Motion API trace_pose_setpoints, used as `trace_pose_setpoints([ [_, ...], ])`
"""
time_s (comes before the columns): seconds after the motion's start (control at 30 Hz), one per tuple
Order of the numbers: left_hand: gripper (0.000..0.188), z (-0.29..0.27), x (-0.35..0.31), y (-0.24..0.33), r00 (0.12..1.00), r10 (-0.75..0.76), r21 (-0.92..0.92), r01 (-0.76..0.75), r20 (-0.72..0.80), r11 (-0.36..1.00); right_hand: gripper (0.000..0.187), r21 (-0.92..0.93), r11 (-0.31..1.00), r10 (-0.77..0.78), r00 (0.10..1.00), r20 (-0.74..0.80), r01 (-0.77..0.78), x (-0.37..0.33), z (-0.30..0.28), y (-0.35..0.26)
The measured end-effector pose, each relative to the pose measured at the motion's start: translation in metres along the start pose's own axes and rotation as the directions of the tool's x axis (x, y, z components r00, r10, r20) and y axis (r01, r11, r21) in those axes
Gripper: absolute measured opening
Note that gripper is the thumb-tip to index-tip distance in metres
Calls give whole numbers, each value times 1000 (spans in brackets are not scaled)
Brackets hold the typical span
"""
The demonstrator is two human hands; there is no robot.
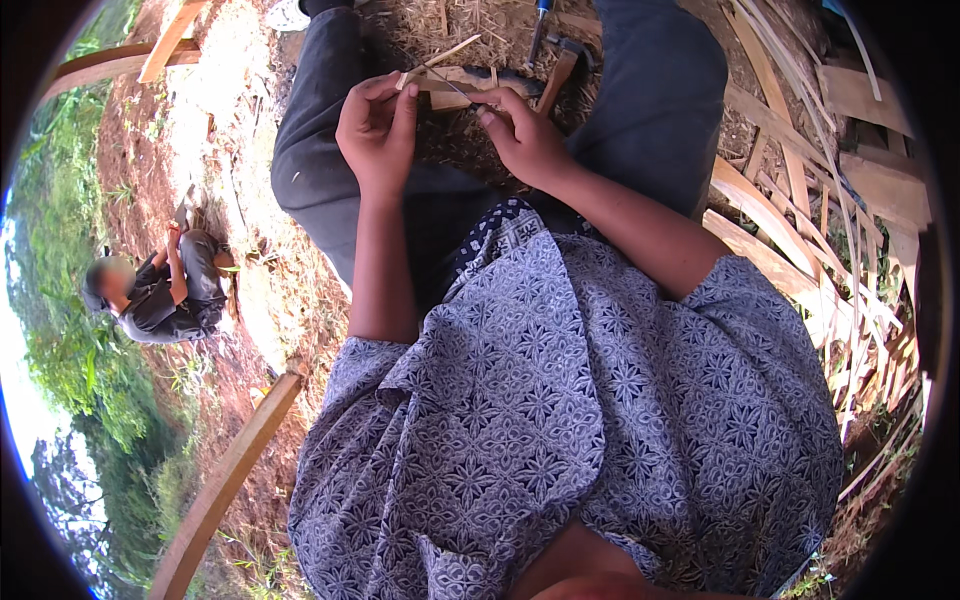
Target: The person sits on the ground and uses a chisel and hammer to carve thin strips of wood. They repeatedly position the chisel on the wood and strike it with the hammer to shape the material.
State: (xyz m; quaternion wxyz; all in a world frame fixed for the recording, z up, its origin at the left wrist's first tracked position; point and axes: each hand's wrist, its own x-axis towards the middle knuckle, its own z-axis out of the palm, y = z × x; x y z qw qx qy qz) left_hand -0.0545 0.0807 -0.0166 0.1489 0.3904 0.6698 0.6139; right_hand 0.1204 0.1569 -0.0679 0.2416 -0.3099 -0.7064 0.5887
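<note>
My left hand pinches a small pale wood piece between thumb and fingers, over the ground between my knees. From there a thin light sliver points up and to the right. In my right hand is a slim dark tool, its narrow shaft reaching left toward the wood piece. I cannot make out whether it is a knife or a spike; my fingers cover its grip. Behind both hands, a wood block lies among shavings.
A wooden-handled hammer and a blue-handled chisel lie beyond my right hand. Several wood strips and boards are heaped at right. A curved beam stands at lower left. Another person sits on the ground farther left.
</note>
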Motion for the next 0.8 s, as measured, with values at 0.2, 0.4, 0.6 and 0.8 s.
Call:
trace_pose_setpoints([
  [0.2,10,4,5,19,980,186,224,-196,68,955,28,106,992,62,997,42,-66,-3,-6,-9],
  [0.4,9,6,7,10,972,219,213,-232,84,949,32,403,796,392,892,224,-451,4,-14,-25],
  [0.6,8,12,4,12,992,111,177,-121,65,977,32,298,921,217,965,145,-252,3,-10,-16],
  [0.8,12,7,4,-3,961,253,256,-274,112,927,37,29,999,-20,1000,24,20,2,-1,0],
])
